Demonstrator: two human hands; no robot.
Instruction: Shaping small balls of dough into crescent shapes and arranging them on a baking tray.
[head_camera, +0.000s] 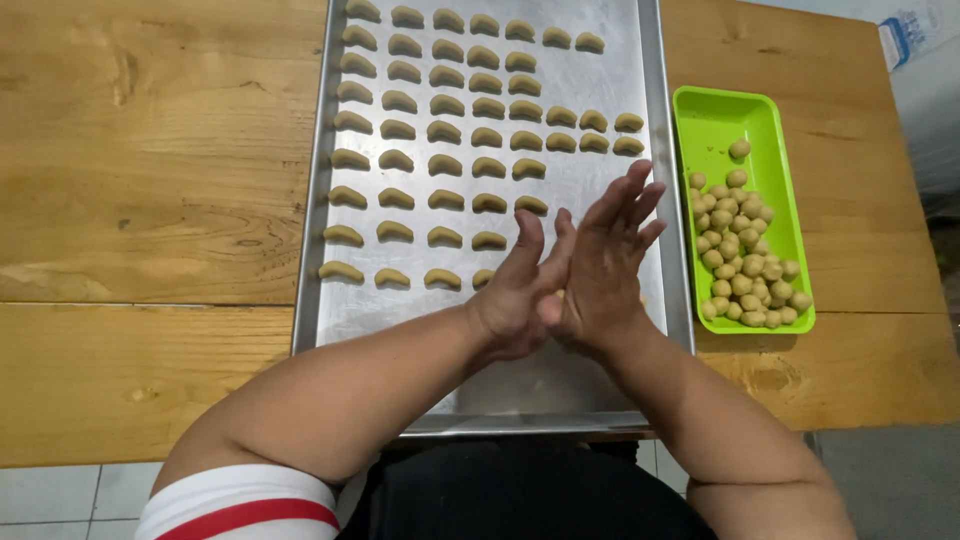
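Note:
My left hand (517, 290) and my right hand (607, 255) are pressed palm to palm above the near part of a metal baking tray (560, 385). A bit of tan dough shows between the palms. The fingers of both hands are stretched out flat. Rows of crescent-shaped dough pieces (445, 133) lie on the tray, several per row, beyond and left of my hands. To the right stands a green plastic tray (712, 112) holding several small dough balls (745, 270).
The trays rest on a wooden table (150, 180) with plank seams. A white and blue packet (905, 35) lies at the far right corner. Tiled floor shows below the table's near edge.

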